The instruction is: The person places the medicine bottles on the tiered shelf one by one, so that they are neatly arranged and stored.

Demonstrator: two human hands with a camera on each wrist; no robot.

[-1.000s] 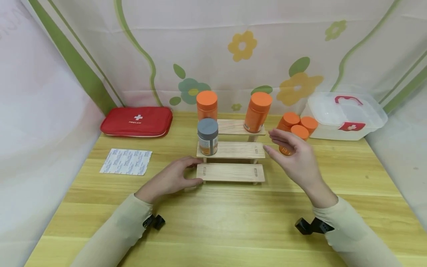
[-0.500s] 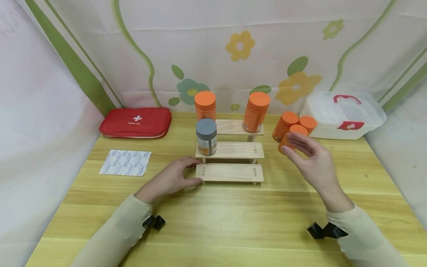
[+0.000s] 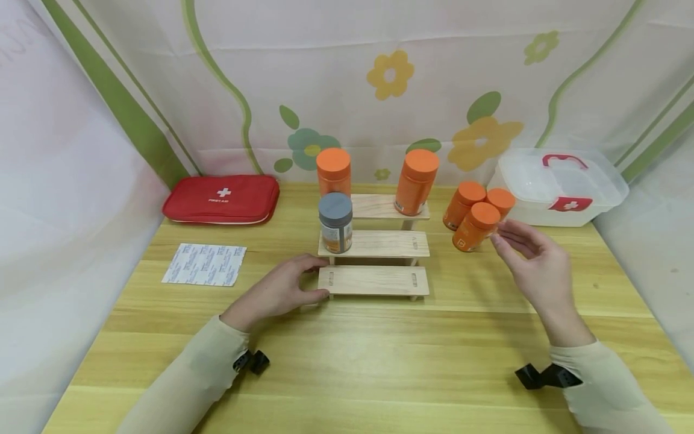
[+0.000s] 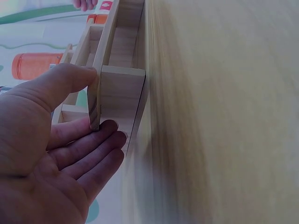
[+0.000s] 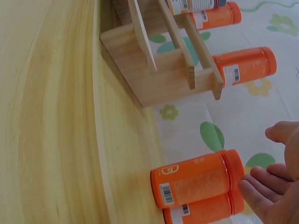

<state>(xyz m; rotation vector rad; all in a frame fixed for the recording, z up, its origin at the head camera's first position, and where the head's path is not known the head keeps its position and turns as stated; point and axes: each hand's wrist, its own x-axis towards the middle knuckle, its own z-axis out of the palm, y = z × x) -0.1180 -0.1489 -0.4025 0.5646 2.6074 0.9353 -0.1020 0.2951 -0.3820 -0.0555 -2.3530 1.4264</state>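
Note:
My left hand holds the left end of the lowest step of a wooden three-step display rack; in the left wrist view, the thumb and fingers lie on either side of the board. My right hand, fingers apart and holding nothing, is just right of an orange bottle. Two more orange bottles stand close behind that one. On the rack, a grey-lidded bottle stands on the middle step. Two orange bottles stand on the top step.
A red first aid pouch lies at the back left, with a white printed packet in front of it. The clear-lidded white box sits at the back right. A flower-printed cloth hangs behind the table.
My right hand has moved right, from beside the rack, past the front orange bottle to its right side. That bottle is now uncovered. The left hand has stayed on the rack.

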